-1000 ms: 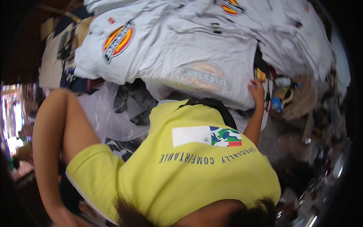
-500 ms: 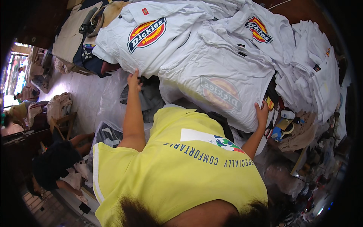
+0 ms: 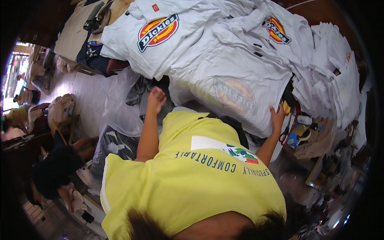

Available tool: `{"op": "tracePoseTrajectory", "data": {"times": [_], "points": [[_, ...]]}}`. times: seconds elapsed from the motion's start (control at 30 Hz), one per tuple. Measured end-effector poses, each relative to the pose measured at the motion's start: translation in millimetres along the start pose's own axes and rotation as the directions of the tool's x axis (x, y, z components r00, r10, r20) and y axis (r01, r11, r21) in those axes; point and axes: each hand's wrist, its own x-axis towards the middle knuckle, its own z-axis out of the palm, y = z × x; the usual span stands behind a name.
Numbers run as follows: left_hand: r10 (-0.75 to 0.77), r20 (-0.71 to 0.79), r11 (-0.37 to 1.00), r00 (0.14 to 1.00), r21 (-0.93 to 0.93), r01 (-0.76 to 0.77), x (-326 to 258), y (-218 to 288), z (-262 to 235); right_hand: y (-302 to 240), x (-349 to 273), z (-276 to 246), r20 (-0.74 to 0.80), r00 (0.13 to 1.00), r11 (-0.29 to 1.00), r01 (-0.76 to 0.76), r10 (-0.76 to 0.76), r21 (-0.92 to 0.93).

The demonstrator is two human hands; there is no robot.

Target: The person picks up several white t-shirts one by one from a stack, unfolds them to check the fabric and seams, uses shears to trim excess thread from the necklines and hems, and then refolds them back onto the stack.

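Observation:
A white T-shirt point(image 3: 192, 80) lies spread inside out in front of me, its round print showing faintly through the cloth. Just off its left side, my left hand point(image 3: 157, 100) hovers with curled fingers and nothing visible in them. My right hand point(image 3: 277, 117) rests against the shirt's right edge, thumb and fingers apart. Another white T-shirt point(image 3: 128, 40), right side out with a red, yellow and navy print, lies beyond at the left. Farther right is a printed white T-shirt point(image 3: 294, 50) beside a heap of white shirts point(image 3: 334, 80).
By my right hand lie black-handled scissors point(image 3: 284, 136), a tape roll point(image 3: 305, 136) and a small white bottle point(image 3: 304, 120). Clear plastic bags point(image 3: 120, 104) with dark contents sit at my left. Another person point(image 3: 60, 168) bends at the lower left. Beige cloth point(image 3: 66, 44) covers the far left.
My left hand has let go of the white shirt's near edge and drawn back toward me, its fingers curling. My right hand has stayed at the inside-out shirt's edge.

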Motion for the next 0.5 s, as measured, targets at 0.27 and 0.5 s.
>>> {"op": "tracePoseTrajectory", "data": {"times": [0.27,0.5], "points": [[0.157,-0.173,0.912,0.972,-0.351,-0.210,54,58,-3,-20,0,-4,0.019,1.000,0.998,0.024,-0.025,0.058],[0.197,0.051,0.886,0.979,-0.437,-0.155,6,64,26,-39,-18,-8,-0.113,0.994,1.000,0.004,-0.003,0.006]]}}
